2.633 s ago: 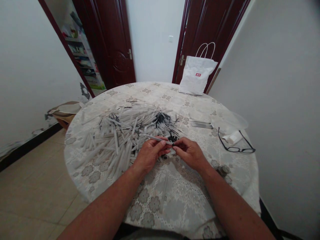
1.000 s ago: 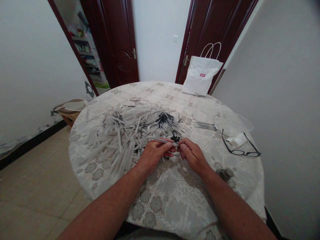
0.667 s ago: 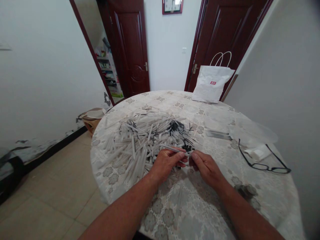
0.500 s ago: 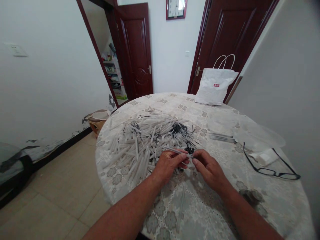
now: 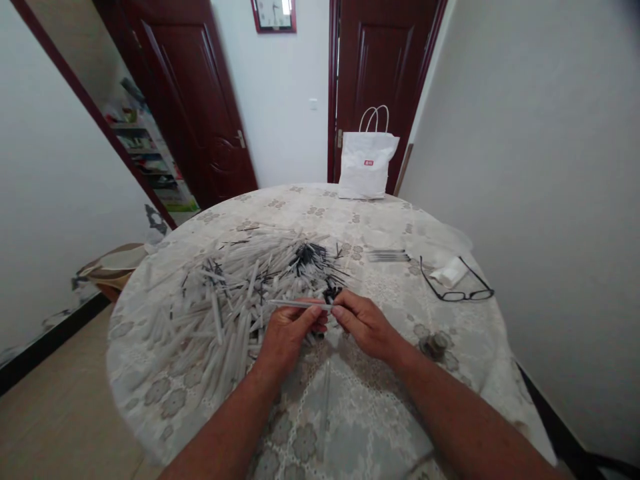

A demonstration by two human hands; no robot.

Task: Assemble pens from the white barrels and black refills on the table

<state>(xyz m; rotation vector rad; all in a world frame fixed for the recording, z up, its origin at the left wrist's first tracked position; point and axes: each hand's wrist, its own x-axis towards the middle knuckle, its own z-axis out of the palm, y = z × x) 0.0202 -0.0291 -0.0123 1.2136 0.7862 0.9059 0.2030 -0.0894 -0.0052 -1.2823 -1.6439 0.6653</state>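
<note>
A heap of pale tubes (image 5: 237, 293) sprawls left of centre; mid-frame, the left hand (image 5: 289, 327) grasps a slim grey tube (image 5: 293, 304), whose right end (tip hidden) the right hand (image 5: 364, 323) pinches; black-framed eyeglasses (image 5: 465, 296) lie right of centre.

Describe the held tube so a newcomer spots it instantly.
On the round table with a pale floral cloth sits a heap of translucent white tubes. At its near right edge, the left hand and right hand hold one slim pale grey tube. Unlike its neighbours, it's held, not lying loose.
</note>
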